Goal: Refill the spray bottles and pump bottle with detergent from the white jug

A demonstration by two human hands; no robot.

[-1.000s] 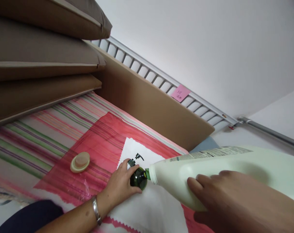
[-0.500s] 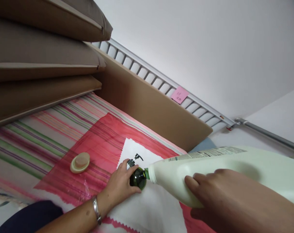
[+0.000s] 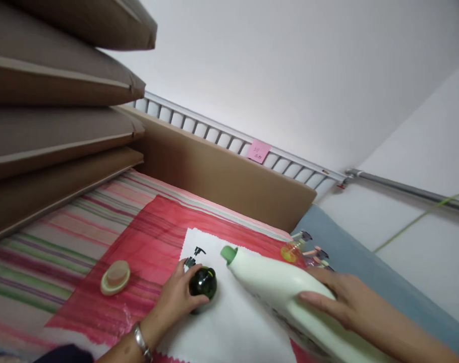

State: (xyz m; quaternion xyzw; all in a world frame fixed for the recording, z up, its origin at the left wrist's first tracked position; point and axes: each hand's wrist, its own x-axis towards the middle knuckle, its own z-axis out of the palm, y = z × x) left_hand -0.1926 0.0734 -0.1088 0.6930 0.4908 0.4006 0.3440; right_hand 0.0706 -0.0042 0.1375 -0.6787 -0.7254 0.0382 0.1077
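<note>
Spout (image 3: 228, 253) out and away: half a second ago this green tip sat right at the mouth of my dark green bottle (image 3: 204, 283), and now there's a gap between them! Any pouring looks broken off for the moment, I'd judge, though I can't see how full the bottle is. The pale green jug (image 3: 267, 279) has rolled over too, its print swung from the upper side to the lower edge, neck pointing up and to the left. My right hand (image 3: 337, 297) grips it round the body, thumb on the near side, forearm coming in low from the right. Across to my left hand (image 3: 182, 287), curled round the bottle on the white cloth (image 3: 246, 312), thumb near, fingers far, wrist low behind it, bracelet (image 3: 141, 343) showing. Black pump head (image 3: 195, 256) just by those fingertips; held or merely beside them, I can't tell. Cream cap (image 3: 115, 279) sits well apart, on the sheer red cloth (image 3: 150, 229).
</note>
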